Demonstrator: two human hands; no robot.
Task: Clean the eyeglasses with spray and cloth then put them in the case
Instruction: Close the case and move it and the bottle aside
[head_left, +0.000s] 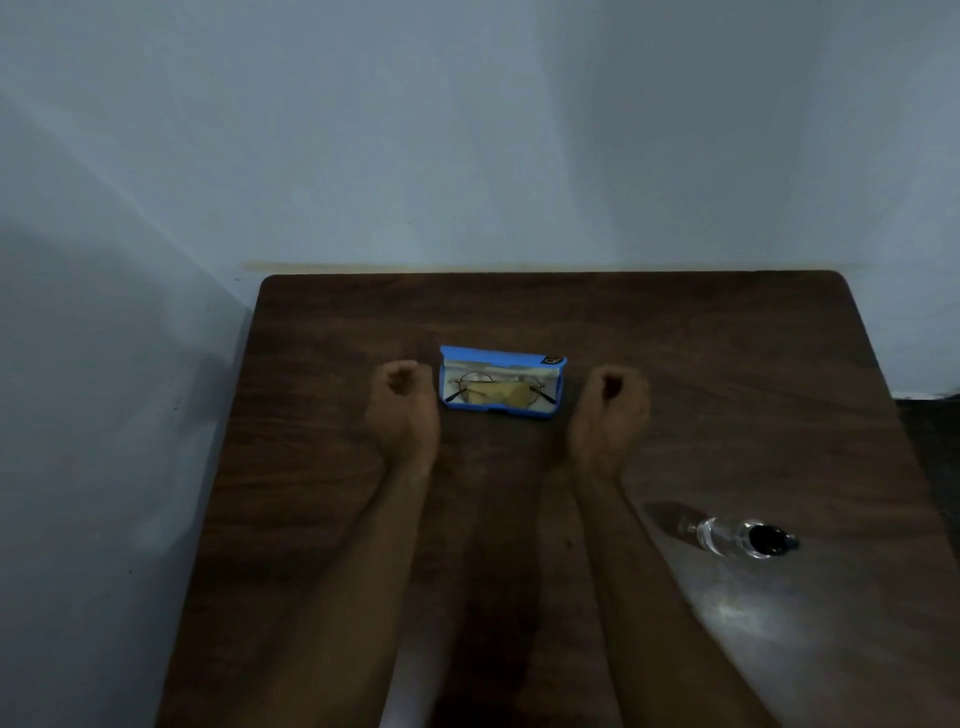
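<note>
A blue eyeglass case (501, 414) lies open in the middle of the dark wooden table (727, 364). Inside it rest thin-framed eyeglasses (475, 381) on top of a yellow cloth (501, 395). My left hand (402, 410) sits just left of the case, fingers curled into a loose fist with nothing in it. Just right of the case, my right hand (610, 415) is curled the same way and holds nothing. A clear spray bottle (743, 538) with a black cap stands at the near right of the table, apart from both hands.
The table's far edge meets a pale wall (467, 156). Its left edge runs beside another wall. A dark area lies beyond the table's right edge.
</note>
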